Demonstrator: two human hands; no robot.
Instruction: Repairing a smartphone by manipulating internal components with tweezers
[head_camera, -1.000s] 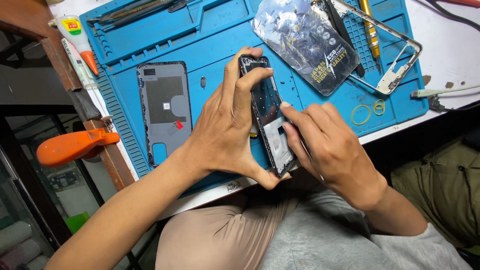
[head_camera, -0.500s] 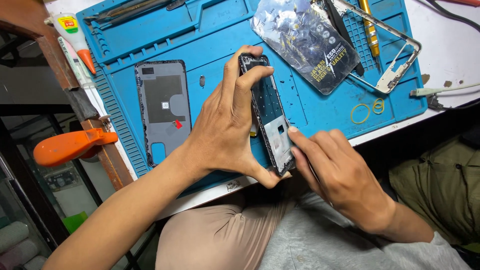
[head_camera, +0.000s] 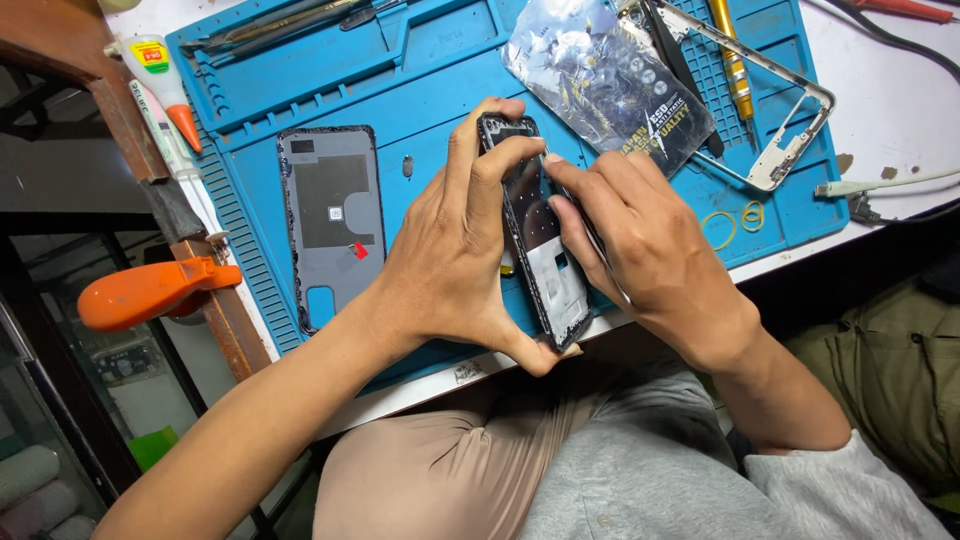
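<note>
From the head camera, both hands meet over an opened phone (head_camera: 540, 250) that lies on the near part of a blue mat (head_camera: 420, 70), close to the table edge. The left hand (head_camera: 450, 260) clamps the phone lengthwise, fingertips curled over its top end and thumb braced under its bottom end. The right hand (head_camera: 640, 250) lies over the phone's right edge with fingers close together, the fingertips pressing on its upper part; whether it holds a tool I cannot tell.

A crinkled silver bag (head_camera: 600, 80) with a dark printed patch lies on the mat beyond the hands. Left of the phone lies a grey back cover (head_camera: 330, 225), flat, with a small red mark near its middle. A white glue bottle (head_camera: 160, 85) with a yellow and red label and an orange nozzle lies at the mat's left edge. A metal frame (head_camera: 790, 120) rests at the mat's right end, a yellow-handled screwdriver (head_camera: 733, 60) crossing it, and two yellow rings (head_camera: 735, 220) lie just below.

The mat covers a white table (head_camera: 890, 90). An orange clamp (head_camera: 150, 295) grips the table's brown left edge. The person's lap, in grey and tan cloth, fills the space below.
</note>
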